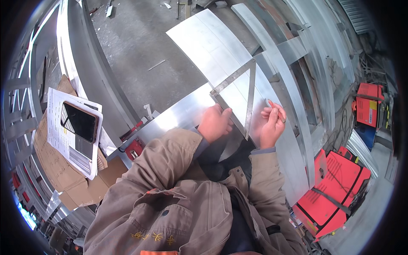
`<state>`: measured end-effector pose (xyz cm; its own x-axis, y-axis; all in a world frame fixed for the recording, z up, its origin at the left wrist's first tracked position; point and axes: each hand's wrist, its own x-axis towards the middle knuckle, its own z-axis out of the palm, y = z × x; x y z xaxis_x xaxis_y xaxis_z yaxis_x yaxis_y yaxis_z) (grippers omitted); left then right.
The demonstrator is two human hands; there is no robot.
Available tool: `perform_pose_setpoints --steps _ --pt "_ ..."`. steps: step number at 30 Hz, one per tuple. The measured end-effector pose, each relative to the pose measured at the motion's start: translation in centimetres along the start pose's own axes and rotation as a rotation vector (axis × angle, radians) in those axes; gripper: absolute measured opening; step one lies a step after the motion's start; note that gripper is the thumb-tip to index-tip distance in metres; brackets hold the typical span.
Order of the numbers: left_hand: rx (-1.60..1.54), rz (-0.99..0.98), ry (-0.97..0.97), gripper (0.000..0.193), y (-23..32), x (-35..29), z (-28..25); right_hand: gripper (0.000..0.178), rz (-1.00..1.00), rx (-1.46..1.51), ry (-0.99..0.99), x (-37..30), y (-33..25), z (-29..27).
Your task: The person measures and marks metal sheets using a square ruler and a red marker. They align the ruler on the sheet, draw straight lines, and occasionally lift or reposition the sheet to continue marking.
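Observation:
My left hand (216,123) is closed at the near edge of a wide silvery metal sheet (204,40). Its curled fingers and thumb meet the thick bar of a metal triangle square (233,80), which lies flat on the sheet. Just right of the square, my right hand (272,127) pinches a thin orange marking pencil (270,103), tip pointing up and away from me. Faint lines run along the sheet.
Long metal strips (272,51) lie at the right, beyond them red machines (331,187). At the left, a phone (80,121) rests on printed papers (57,127) over cardboard (55,165). A red tool (135,148) sits by the metal frame (91,63).

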<state>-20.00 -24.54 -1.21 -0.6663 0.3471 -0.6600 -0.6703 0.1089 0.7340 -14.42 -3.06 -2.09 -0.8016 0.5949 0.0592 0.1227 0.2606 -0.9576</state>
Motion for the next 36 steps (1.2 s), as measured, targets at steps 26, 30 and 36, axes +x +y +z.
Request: perform_pose_setpoints --steps 26,30,36 --pt "-0.044 0.049 0.05 0.038 -0.84 -0.03 0.79 0.032 -0.022 -0.013 0.005 -0.17 0.46 0.15" --pt "-0.037 0.054 0.056 0.037 -0.85 0.08 0.83 0.032 -0.024 -0.004 0.003 -0.15 0.46 0.17" --pt "-0.017 0.024 0.006 0.037 -0.67 0.23 0.53 0.031 0.004 0.009 0.01 0.01 0.06 0.37"
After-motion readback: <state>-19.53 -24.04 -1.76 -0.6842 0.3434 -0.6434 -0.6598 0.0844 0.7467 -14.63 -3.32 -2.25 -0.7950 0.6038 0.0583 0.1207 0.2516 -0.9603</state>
